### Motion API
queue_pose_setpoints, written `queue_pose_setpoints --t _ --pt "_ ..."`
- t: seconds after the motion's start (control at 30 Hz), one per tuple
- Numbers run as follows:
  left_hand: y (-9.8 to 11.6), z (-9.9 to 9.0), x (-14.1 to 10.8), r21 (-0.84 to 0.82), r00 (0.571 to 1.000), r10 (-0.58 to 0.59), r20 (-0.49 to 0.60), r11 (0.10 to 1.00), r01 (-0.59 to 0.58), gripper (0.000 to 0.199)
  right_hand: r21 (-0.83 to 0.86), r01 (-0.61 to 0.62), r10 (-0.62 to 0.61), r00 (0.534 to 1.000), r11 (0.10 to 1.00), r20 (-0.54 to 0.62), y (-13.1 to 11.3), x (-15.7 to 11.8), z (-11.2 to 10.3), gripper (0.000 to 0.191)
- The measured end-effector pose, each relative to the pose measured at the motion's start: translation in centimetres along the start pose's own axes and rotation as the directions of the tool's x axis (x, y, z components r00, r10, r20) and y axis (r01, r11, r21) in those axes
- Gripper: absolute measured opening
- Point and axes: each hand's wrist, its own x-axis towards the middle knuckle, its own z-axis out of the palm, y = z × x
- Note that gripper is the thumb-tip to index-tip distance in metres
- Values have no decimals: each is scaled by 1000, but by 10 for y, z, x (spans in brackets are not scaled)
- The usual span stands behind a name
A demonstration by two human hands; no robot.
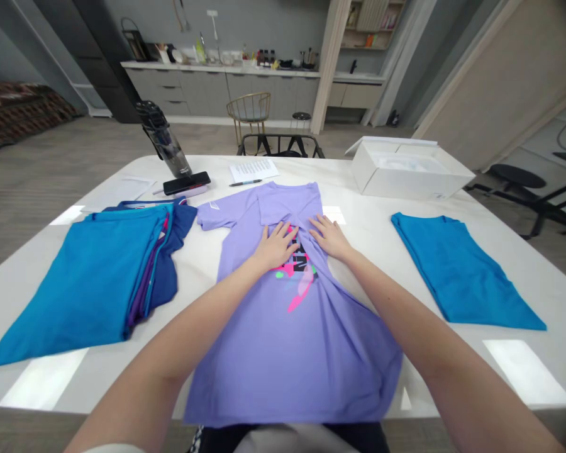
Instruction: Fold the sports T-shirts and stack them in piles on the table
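Observation:
A lavender short-sleeved T-shirt [287, 358] lies spread on the white table [42, 384], its neck end pointing away from me and its middle gathered into folds. My left hand [276, 246] rests flat on the shirt, beside a neon pink and green print [292, 270]. My right hand [329, 237] lies flat on the fabric just to the right of that print, close to my left hand. Neither hand grips anything.
On the left lies a stack of folded blue shirts [89, 283]; a folded blue shirt [462, 270] lies on the right. Farther back are an open white box [408, 170], a black phone [187, 183], a pen [245, 183], a paper sheet [253, 169] and a tilted bottle [165, 141].

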Motion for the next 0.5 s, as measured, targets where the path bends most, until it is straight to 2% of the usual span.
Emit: queue_pose_setpoints --t 0.13,0.23,0.37,0.5 --pt "15 6 -23 -36 998 -16 59 999 19 63 35 25 -25 1000 999 -5 2 -37 -3 52" --pt "20 10 -34 -27 998 -35 50 999 36 67 55 64 -63 998 996 -21 0 -64 -3 49" --pt "22 16 -39 15 999 -35 4 999 35 67 125 84 -78 996 989 -52 -4 -92 -5 47" --pt "22 17 -39 53 1000 -24 -4 998 24 67 269 113 -79 988 956 -134 -3 -118 -4 39"
